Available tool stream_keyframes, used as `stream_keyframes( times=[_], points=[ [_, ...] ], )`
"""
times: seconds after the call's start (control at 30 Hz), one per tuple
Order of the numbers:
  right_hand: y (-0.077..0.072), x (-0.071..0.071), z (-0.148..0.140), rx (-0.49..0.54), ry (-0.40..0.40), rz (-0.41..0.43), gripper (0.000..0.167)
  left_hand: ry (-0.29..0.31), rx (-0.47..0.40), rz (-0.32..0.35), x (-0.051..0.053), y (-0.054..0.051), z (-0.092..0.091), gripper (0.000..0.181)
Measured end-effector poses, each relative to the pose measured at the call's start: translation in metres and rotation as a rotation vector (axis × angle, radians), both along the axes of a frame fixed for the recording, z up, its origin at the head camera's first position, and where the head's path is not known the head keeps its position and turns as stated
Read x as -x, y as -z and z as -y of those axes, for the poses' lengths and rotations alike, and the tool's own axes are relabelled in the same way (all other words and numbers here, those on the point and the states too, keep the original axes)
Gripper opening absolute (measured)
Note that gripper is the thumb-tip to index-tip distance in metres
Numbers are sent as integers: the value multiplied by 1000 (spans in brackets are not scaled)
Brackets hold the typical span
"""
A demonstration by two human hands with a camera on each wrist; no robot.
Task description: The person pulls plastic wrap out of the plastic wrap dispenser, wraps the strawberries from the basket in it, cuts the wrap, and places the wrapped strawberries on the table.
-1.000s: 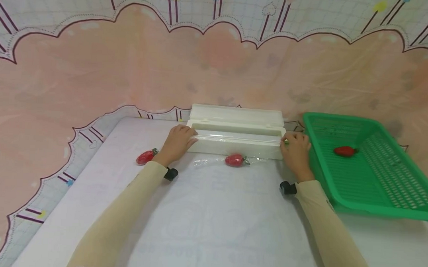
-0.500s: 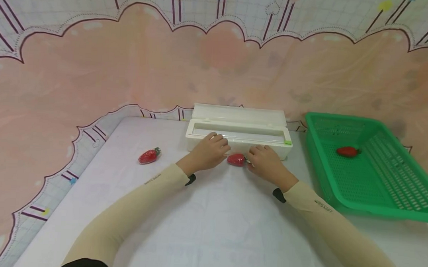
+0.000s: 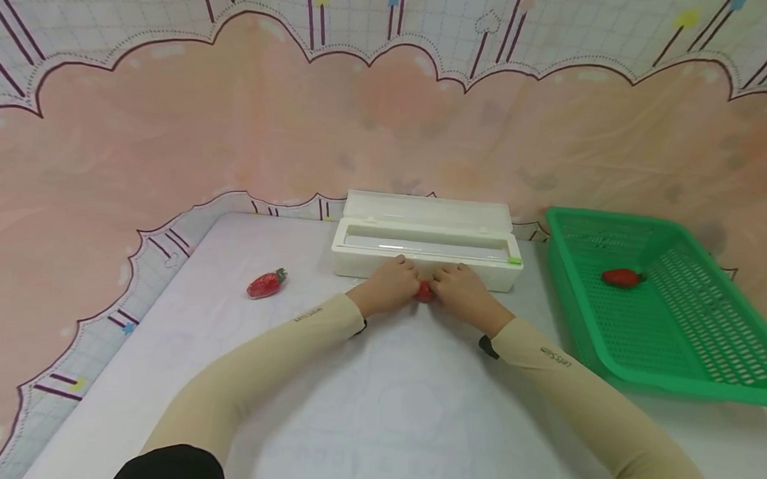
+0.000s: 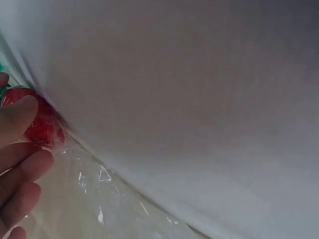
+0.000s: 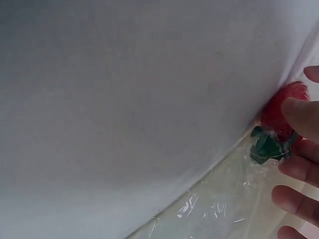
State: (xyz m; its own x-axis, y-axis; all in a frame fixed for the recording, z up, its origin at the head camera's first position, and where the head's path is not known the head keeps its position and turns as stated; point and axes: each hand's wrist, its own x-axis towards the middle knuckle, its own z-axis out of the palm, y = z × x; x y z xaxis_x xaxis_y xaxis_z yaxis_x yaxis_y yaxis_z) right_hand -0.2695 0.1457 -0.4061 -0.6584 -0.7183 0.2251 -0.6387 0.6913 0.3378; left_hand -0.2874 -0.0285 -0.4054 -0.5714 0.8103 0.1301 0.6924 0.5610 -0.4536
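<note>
we are working just in front of the white film box [image 3: 494,276], whose lid [image 3: 428,207] is standing raised behind it. our left hand [image 3: 389,285] and our right hand [image 3: 463,293] are coming close together, and both are gripping the same red strawberry [image 3: 424,293] from its 2 ends. in the left wrist view our thumb is pressing on the red side, with the fingers curling beside it; in the right wrist view the other thumb is doing likewise near the green leaves [image 5: 268,147]. clear film [image 4: 107,194] is stretching beside the fruit on the side of the box and is seemingly covering part of it, though we are not managing to tell how far.

we are judging this step as folding or rolling film round the strawberry. the next move is probably calling for both thumbs turning it evenly, while our fingers are keeping the film taut. a second strawberry [image 3: 266,284] is lying on the white table [image 3: 402,412] to our left, and a third strawberry [image 3: 622,278] is resting inside the green basket [image 3: 692,385] to our right.
</note>
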Motion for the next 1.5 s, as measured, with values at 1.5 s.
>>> stream_keyframes(
  times=[1.5],
  points=[
    [6,-77,-18,229,-67,220,29,52,-173,447,-70,1,8,17]
  ],
)
